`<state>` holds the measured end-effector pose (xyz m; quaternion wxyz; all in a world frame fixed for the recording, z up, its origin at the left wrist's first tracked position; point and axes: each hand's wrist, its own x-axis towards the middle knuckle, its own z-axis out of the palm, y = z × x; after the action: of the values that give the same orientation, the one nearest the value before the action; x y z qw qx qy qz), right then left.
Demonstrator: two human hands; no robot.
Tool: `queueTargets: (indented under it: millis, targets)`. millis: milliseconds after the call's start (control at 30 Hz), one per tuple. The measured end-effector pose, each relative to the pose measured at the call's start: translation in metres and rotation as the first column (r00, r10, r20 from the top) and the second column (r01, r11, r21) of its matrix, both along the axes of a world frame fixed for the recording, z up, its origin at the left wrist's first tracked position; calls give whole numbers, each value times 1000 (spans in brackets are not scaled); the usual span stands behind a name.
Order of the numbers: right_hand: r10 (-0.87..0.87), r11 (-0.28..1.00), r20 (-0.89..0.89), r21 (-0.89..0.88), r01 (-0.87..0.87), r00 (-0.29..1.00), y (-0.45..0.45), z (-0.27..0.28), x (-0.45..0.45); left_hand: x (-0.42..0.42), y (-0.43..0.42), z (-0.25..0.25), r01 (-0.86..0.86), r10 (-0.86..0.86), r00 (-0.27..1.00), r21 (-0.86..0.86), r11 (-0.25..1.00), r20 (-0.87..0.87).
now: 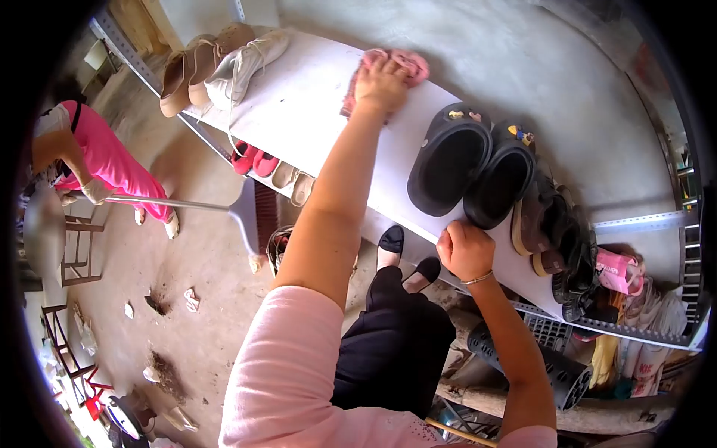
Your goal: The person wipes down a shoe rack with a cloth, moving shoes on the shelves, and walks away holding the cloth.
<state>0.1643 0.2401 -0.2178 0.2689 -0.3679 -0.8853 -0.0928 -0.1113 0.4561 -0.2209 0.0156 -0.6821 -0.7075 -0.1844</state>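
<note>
At the far left, a broom (250, 216) is held by a person in pink trousers (119, 153). On the white shelf (299, 93), pale lace-up shoes (243, 67) are set near the left end. Farther right, the pink cloth (412, 66) is spread, partly bunched, on the shelf near its back edge. It is covered by the left hand (382, 86), whose fingers are extended and only slightly bent; the cloth is pinned beneath rather than visibly gripped. The cloth can be judged light, soft and limp, not fragile: it is best controlled under a flat palm, or gathered by its thick bunched fold, since a loose edge would probably be left to ruck up. To the right, the black clogs (448, 168) are stood side by side. Just beside them, at the shelf's front edge, the right hand (467, 254) is curled into a loose fist; nothing can be seen held in it.
</note>
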Motion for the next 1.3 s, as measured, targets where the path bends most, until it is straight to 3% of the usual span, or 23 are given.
queueTargets:
  millis: [133,233,367,433,500,533,567,600,633,667,700,733,800,867,933,1000,1033,1067,1133,1200,1300]
  targets:
    - [-5,1000,-9,-16,5,1000,-1,1,-1,19,-31,4,135,-135,991,42,990,2]
    - [-12,1000,-7,4,12,1000,-1,-1,-1,21,-69,-4,119,-132,989,188,975,62]
    - [-25,1000,30,19,25,999,0,-4,2,12,-149,-1,159,-177,983,246,956,53]
    - [-39,998,62,60,35,997,0,-7,2,1,-200,11,190,-199,980,196,962,27]
    - [-43,998,52,56,40,998,-1,-7,2,-12,-246,0,158,-135,985,242,957,-110]
    - [-47,998,54,54,44,997,0,-7,2,-27,-261,-6,204,-184,979,318,926,-92]
    - [-53,997,56,64,50,997,1,-9,3,-40,-278,-1,120,-123,989,39,992,86]
    - [-53,997,49,58,50,997,1,-9,3,-60,-285,-8,120,-120,993,24,992,-4]
    - [-51,997,46,67,48,998,1,-9,3,-79,-284,3,-211,330,844,-303,929,422]
    - [-48,996,42,77,45,998,0,-8,2,-104,-283,-11,-332,374,536,-219,918,757]
    - [-53,996,43,79,50,998,-1,-6,1,-131,-284,3,-79,299,109,-291,953,948]
    - [-49,996,36,75,47,998,-2,-7,1,-146,-285,25,175,269,-363,-218,960,892]
    - [-36,996,12,80,35,999,0,-6,0,-122,-283,73,164,251,-487,-194,967,837]
    - [-42,996,12,84,41,999,0,-6,-1,-102,-270,111,149,206,-388,-159,976,898]
    - [-50,995,20,86,48,999,-1,-5,0,-114,-235,114,163,263,-144,-239,957,954]
    - [-76,994,36,76,73,996,-1,-7,0,-118,-202,94,-238,265,391,-181,954,881]
    - [-75,994,38,77,72,996,0,-7,-1,-144,-177,60,-347,302,863,39,937,404]
    - [-66,995,34,80,64,997,0,-8,0,-131,-187,62,-343,287,923,213,915,257]
    - [-66,995,35,76,63,997,1,-8,1,-115,-195,59,-127,-11,900,287,949,435]
    - [-48,997,20,57,47,999,-1,-4,1,-95,-209,53,-98,26,976,331,938,215]
    - [-59,998,38,34,58,998,-1,-4,1,-102,-213,24,-101,27,969,296,950,245]
